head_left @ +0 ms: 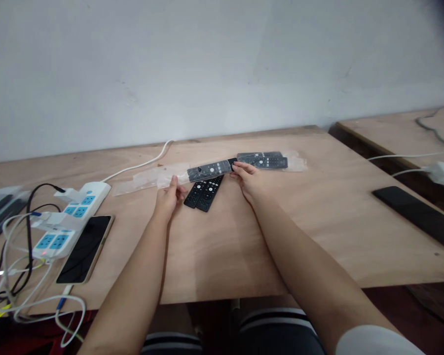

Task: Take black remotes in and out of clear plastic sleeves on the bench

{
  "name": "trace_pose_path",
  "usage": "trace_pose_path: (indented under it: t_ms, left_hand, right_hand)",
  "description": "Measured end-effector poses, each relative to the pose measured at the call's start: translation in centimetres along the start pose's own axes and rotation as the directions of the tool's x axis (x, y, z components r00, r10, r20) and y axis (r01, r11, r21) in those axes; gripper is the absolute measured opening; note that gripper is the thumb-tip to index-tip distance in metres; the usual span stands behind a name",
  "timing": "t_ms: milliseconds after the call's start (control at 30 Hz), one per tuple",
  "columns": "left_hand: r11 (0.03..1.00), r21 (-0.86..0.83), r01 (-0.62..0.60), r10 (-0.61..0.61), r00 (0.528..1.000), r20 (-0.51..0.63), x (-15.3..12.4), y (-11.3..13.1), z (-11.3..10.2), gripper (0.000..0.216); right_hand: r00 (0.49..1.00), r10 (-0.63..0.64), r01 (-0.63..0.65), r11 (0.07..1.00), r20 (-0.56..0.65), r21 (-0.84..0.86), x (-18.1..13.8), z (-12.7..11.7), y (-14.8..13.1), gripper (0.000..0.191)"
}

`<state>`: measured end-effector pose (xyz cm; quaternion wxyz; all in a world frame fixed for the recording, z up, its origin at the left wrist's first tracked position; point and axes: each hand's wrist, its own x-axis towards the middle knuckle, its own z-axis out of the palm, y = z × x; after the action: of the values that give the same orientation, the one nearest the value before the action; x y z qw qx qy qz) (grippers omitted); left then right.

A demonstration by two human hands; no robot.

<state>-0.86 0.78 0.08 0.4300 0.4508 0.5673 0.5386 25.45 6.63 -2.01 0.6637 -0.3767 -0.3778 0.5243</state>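
Observation:
My left hand (169, 196) pinches a clear plastic sleeve (151, 178) that lies across the wooden table (222, 246). A black remote control (209, 170) sits partly inside the sleeve. My right hand (247, 178) grips the remote's right end with closed fingers. Two bare black remotes (203, 192) lie side by side just below, between my hands. Two more remotes wrapped in clear plastic (266, 160) rest to the right, beyond my right hand.
A white power strip with blue sockets (72, 212) and tangled cables sit at the left, beside a dark phone (85, 248). A black flat device (418, 216) lies at the right edge. A second table with white cables (410, 158) stands at the far right.

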Motion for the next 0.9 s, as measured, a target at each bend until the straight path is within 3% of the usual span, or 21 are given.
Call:
trace_pose_path:
  t_ms: [100, 200, 467, 567, 700, 900]
  left_hand:
    - [0.997, 0.061, -0.055, 0.048, 0.992, 0.119, -0.16, -0.23, 0.31, 0.074]
    - [0.993, 0.07, -0.095, 0.086, 0.988, 0.126, -0.27, -0.22, 0.51, 0.073]
    - [0.994, -0.101, -0.051, 0.028, 0.975, -0.219, 0.3, 0.04, -0.03, 0.065]
    - [0.988, -0.152, -0.039, -0.003, 0.965, -0.262, 0.66, -0.15, -0.36, 0.066]
    - [0.991, -0.13, -0.038, 0.012, 0.981, -0.191, 0.31, 0.11, -0.1, 0.063]
    - [0.996, 0.024, -0.085, 0.084, 0.996, 0.04, -0.15, -0.32, 0.42, 0.053]
  right_hand:
    - [1.0, 0.013, -0.013, 1.0, 0.016, 0.018, -0.12, 0.27, 0.12, 0.038]
    - [0.999, 0.018, -0.018, 1.0, 0.038, -0.001, -0.25, 0.51, 0.2, 0.037]
    - [0.998, 0.034, -0.033, 0.999, 0.047, -0.015, -0.32, 0.4, 0.13, 0.036]
    - [0.999, 0.03, -0.029, 0.999, 0.041, -0.019, -0.32, 0.39, 0.05, 0.036]
    - [0.999, 0.021, -0.02, 1.0, 0.044, -0.018, -0.19, 0.33, 0.14, 0.035]
    - [0.999, -0.001, 0.003, 0.999, 0.038, -0.045, -0.18, 0.33, 0.27, 0.035]
